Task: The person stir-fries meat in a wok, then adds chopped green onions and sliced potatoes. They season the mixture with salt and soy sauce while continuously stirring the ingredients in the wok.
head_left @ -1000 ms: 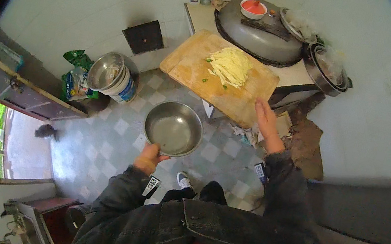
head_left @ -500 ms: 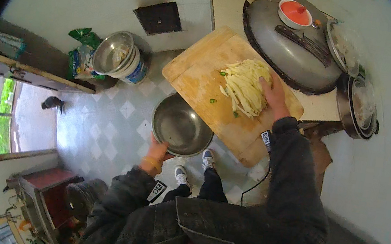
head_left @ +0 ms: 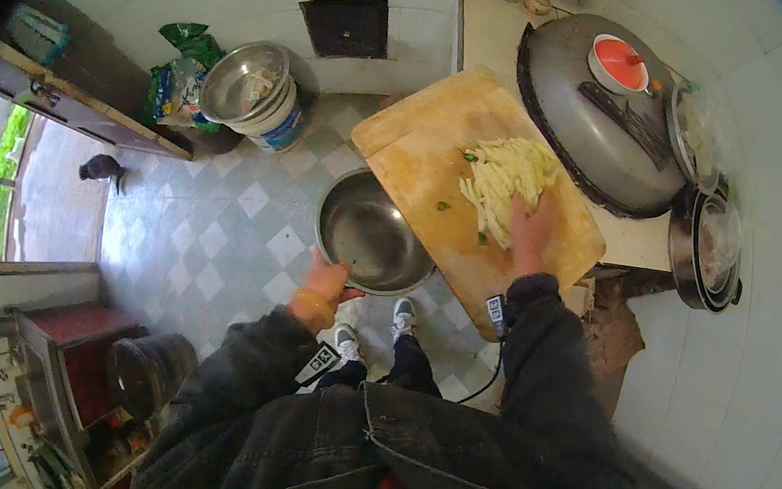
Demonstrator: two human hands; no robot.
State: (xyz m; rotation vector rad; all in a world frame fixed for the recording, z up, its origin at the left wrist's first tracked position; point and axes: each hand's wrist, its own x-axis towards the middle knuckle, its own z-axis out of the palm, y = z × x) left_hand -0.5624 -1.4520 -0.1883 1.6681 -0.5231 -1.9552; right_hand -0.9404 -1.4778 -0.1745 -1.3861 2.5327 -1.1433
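My left hand [head_left: 323,282] grips the near rim of a round metal bowl [head_left: 366,241], its thumb over the edge. The bowl is held above the floor, beside and partly under the lower-left edge of a wooden cutting board [head_left: 418,132]. On the board lies a heap of pale, thinly cut strips [head_left: 513,174] with a few small green bits around it. My right hand [head_left: 531,227] rests against the near right side of the heap, thumb and fingers apart, fingertips partly hidden among the strips. The bowl's visible inside shows hardly anything in it.
Right of the board, a large domed lid [head_left: 593,113] bears a white-and-red bowl [head_left: 620,64] and dark utensils. Metal pans [head_left: 703,251] stand farther right. Stacked basins and a bucket [head_left: 273,121] sit on the floor at back left. A dark cat [head_left: 102,169] is near the doorway.
My right hand has shifted down and left along the heap, and the strips lie somewhat looser. My left hand keeps hold of the bowl. The whole view has shifted slightly.
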